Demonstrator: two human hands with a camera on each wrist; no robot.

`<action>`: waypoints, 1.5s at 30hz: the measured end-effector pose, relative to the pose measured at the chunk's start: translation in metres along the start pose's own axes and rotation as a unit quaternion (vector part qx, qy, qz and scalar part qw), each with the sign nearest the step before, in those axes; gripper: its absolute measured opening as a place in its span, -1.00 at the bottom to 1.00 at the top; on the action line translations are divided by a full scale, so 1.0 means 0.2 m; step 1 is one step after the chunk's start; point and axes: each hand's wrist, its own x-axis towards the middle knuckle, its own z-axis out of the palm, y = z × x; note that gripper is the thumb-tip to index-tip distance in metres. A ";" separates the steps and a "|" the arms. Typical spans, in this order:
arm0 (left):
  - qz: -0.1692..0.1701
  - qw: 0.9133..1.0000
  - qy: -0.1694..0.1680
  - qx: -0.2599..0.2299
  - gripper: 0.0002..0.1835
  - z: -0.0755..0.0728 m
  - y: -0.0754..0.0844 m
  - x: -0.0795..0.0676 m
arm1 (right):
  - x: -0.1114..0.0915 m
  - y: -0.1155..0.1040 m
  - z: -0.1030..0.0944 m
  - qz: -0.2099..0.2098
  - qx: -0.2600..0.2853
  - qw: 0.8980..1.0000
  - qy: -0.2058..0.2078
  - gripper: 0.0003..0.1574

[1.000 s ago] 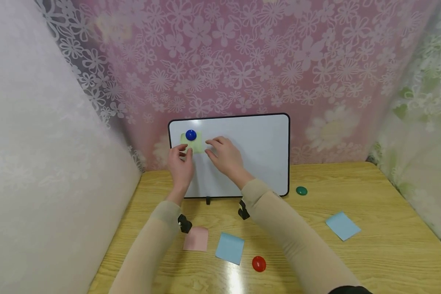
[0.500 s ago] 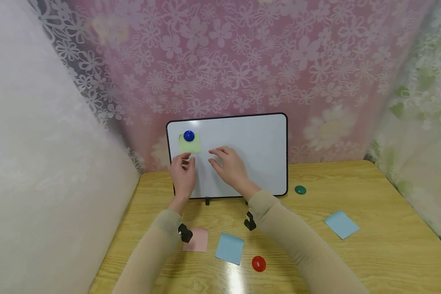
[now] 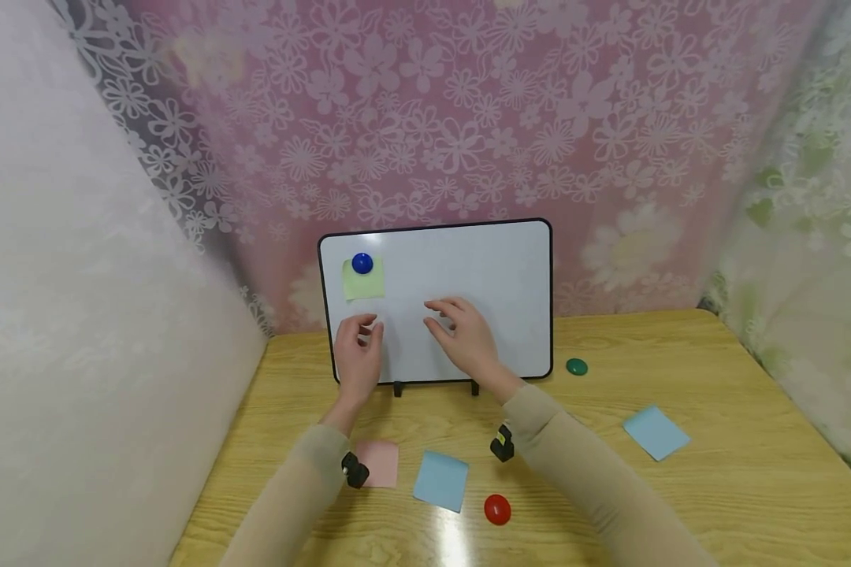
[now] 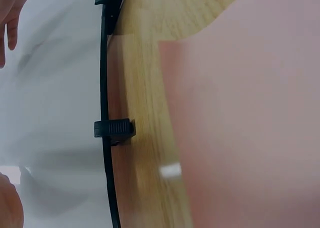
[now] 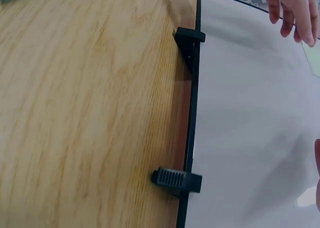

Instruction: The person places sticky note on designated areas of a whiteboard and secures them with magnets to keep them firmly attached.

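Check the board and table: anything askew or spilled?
Mildly: the rightmost blue note lies cornerwise on the table, unlike the pink note. No spill visible; the green note hangs nearly straight under the blue magnet.

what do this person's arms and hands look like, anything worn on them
The left hand and right hand are bare, without gloves. Both arms wear long, plain beige sleeves: left sleeve, right sleeve. A small, blocky black device sits near each cuff: left device, right device, the right one with a small yellowish mark. No cables are visible.
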 end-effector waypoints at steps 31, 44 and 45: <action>0.063 0.990 -0.123 -0.026 -0.78 0.04 0.08 -0.28 | -0.28 0.07 -0.24 0.009 0.003 0.998 -0.064 -0.61; 0.011 0.977 -0.210 -0.021 -0.81 0.03 0.13 -0.37 | -0.40 0.20 -0.40 0.040 0.001 0.996 -0.077 -0.64; 0.010 0.977 -0.214 -0.020 -0.81 0.03 0.13 -0.38 | -0.41 0.21 -0.42 0.042 0.001 0.996 -0.078 -0.65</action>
